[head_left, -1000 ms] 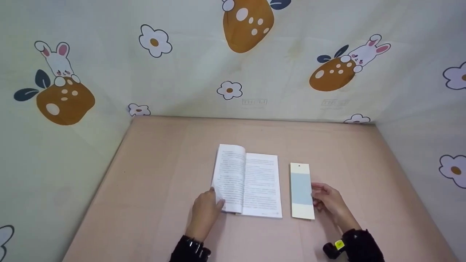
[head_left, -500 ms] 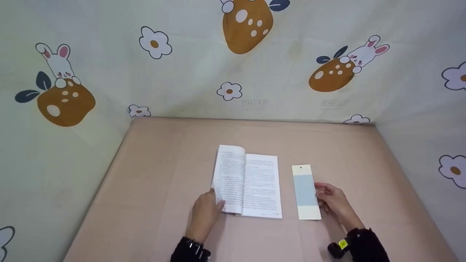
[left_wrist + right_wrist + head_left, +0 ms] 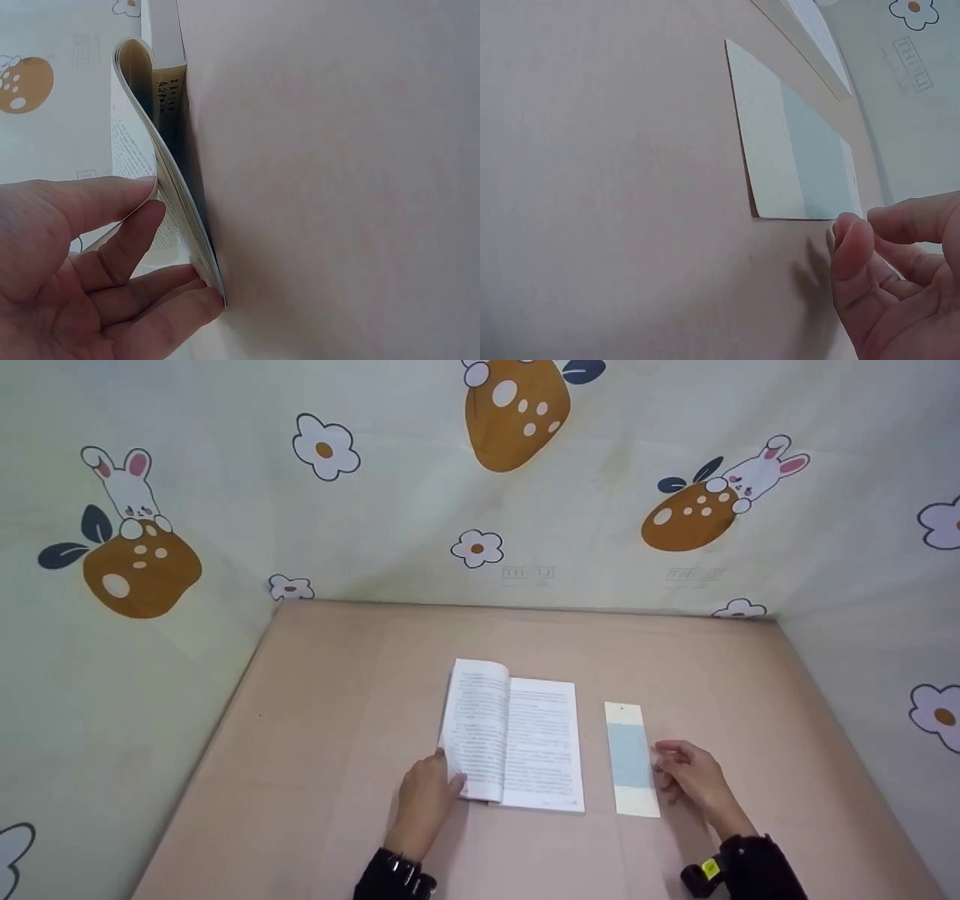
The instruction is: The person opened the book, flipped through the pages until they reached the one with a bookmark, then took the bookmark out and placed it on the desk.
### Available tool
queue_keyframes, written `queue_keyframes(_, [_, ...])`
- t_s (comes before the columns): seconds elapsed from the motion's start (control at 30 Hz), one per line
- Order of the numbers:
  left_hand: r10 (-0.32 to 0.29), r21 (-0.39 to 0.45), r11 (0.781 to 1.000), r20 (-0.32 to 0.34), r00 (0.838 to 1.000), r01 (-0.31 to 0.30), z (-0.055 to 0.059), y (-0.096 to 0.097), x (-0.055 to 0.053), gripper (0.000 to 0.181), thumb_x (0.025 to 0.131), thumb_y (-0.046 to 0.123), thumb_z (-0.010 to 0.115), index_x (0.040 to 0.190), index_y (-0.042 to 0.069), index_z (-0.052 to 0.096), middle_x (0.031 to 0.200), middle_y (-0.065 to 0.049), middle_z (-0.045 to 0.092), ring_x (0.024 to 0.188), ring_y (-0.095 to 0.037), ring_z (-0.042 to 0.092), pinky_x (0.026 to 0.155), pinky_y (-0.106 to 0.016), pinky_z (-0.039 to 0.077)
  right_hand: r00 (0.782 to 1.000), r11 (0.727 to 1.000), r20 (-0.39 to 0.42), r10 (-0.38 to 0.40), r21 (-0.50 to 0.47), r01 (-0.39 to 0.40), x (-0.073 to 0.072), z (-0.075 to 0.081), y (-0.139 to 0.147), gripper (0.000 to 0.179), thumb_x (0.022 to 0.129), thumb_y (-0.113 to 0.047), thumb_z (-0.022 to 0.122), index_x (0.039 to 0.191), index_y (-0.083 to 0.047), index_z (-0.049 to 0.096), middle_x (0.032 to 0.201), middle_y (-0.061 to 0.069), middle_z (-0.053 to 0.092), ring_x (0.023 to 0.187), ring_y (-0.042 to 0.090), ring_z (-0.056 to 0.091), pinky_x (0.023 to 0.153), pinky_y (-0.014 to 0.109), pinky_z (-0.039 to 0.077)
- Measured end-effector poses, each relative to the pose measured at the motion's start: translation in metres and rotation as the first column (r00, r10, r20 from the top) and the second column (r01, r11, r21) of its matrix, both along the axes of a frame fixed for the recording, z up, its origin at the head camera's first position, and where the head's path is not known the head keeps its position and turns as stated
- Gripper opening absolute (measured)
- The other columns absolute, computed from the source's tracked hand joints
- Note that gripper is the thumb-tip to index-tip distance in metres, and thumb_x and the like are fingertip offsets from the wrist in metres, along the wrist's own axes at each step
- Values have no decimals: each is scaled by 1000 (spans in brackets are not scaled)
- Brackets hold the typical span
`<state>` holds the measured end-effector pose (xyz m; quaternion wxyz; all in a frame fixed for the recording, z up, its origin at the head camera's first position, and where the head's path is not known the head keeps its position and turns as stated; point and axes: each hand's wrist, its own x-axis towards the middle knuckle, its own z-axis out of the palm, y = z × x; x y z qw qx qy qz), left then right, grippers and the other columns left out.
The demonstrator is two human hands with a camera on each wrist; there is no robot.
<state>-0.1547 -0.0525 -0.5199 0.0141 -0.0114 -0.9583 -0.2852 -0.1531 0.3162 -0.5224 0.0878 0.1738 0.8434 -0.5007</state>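
An open paperback book [image 3: 541,746] with printed pages lies on the table. My left hand [image 3: 426,799] grips its left half at the lower left corner. In the left wrist view, the thumb and forefinger of the left hand [image 3: 120,262] pinch some pages [image 3: 135,139], while the other fingers reach the cover's edge. Right of the book lies a cream bookmark [image 3: 631,757] with a pale blue band and a small hole at the top. My right hand [image 3: 696,780] is beside its right edge, fingers loosely bent. In the right wrist view, its fingertips [image 3: 851,251] are right at the bookmark's edge.
The table [image 3: 360,682] has a plain pinkish-beige cover. Behind it and along both sides stands a pale fabric wall [image 3: 405,510] printed with rabbits, brown fruit and flowers. Black bands with devices [image 3: 394,874] are on both wrists.
The bookmark has shifted slightly right, tilted a little and settled flat on the table. My right hand moved right with it and now has its fingers off it. The left hand keeps its hold.
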Motion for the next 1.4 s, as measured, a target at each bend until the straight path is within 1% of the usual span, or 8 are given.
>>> queue_keyframes(0.3, [11,-7,1000,53,999,-10,2,1,-2,54,78,19,73,115,-16,55,95,-27,66,83,-33,65,64,-37,51,999,1000,-42,-19,0,19,-1,8,-21,33,93,-9,50,122,5,52,85,10,63,62,14,55,53,24,49])
queue_keyframes(0.47, [11,-7,1000,78,997,-10,3,1,-4,53,78,19,72,115,-16,55,100,-28,65,86,-34,64,65,-38,52,998,990,-61,15,-138,-23,-5,12,-50,31,91,-5,52,120,7,53,80,7,64,63,14,58,56,23,52])
queue_keyframes(0.57, [14,-2,1000,68,998,-14,2,1,-4,53,78,18,73,114,-16,56,98,-28,65,82,-34,65,62,-37,51,997,962,-50,60,-264,-71,-5,12,-69,33,92,-5,51,122,8,51,79,6,65,65,14,61,60,25,54])
queue_keyframes(0.8, [16,14,1000,53,998,-17,1,1,-3,54,77,18,74,114,-16,56,96,-28,65,79,-33,65,59,-36,51,978,840,-37,208,-505,-198,-2,9,-105,41,93,-11,52,126,11,44,83,3,63,71,11,61,68,24,54])
queue_keyframes(0.9, [19,32,999,57,998,-21,0,1,-4,54,77,18,74,114,-16,56,96,-28,65,78,-31,65,57,-34,50,964,822,-52,261,-511,-250,-2,4,-113,40,93,-10,51,124,14,43,83,3,63,71,10,61,69,23,55])
queue_keyframes(1.03, [20,42,999,50,999,-23,0,2,-3,54,77,19,74,115,-16,56,97,-28,65,80,-31,65,58,-34,51,955,830,-82,286,-477,-290,-1,-4,-116,37,92,-5,49,122,17,43,82,5,62,69,10,62,67,23,56])
queue_keyframes(1.23, [33,23,999,19,999,-34,1,0,2,50,79,22,73,112,-12,60,110,-26,62,97,-36,61,73,-41,53,948,811,-106,299,-496,-311,-1,-7,-114,39,92,-4,49,123,18,40,83,5,62,71,11,64,71,25,57])
queue_keyframes(1.4, [52,87,995,-77,996,-45,8,1,6,39,80,24,71,102,-8,66,123,-23,56,113,-41,51,85,-47,49,941,811,-118,316,-481,-333,-2,-6,-113,40,94,-7,48,124,18,40,84,4,63,73,10,65,72,26,57])
